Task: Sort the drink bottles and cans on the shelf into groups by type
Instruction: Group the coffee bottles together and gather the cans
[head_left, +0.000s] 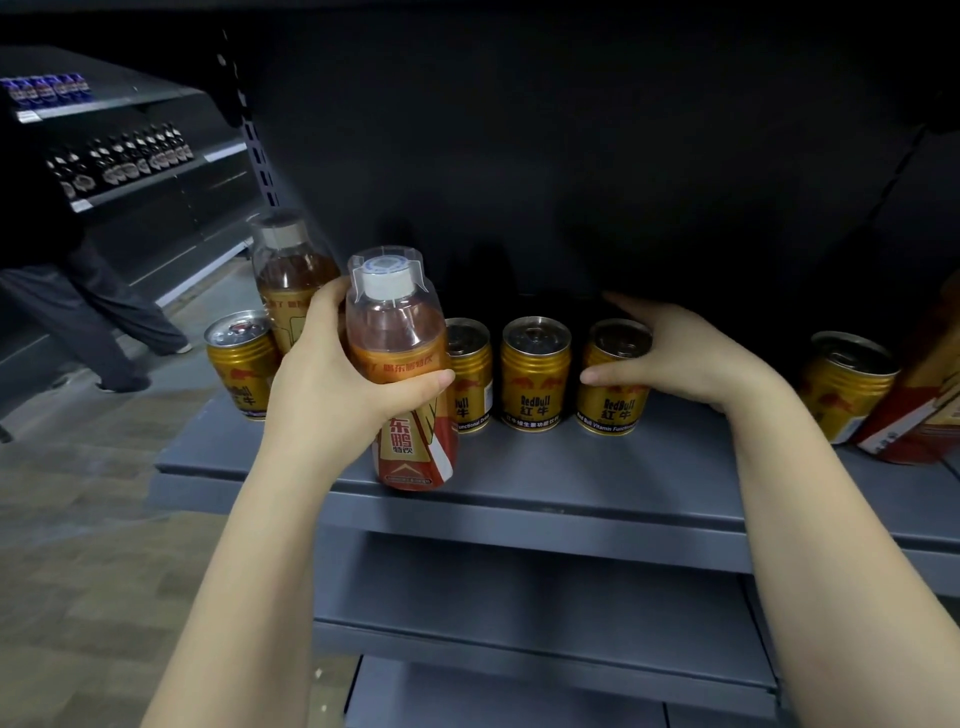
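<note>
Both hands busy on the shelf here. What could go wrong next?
1. The left hand holds the clear amber-drink bottle with red label at the grey metal shelf's front edge; a slip may drop it.
2. The right hand wraps one gold Red Bull can; sliding it could topple the neighbouring gold can.

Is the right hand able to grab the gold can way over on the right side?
Probably not right away: the right hand is wrapped around another can. The far right can stands unblocked on the shelf.
</note>
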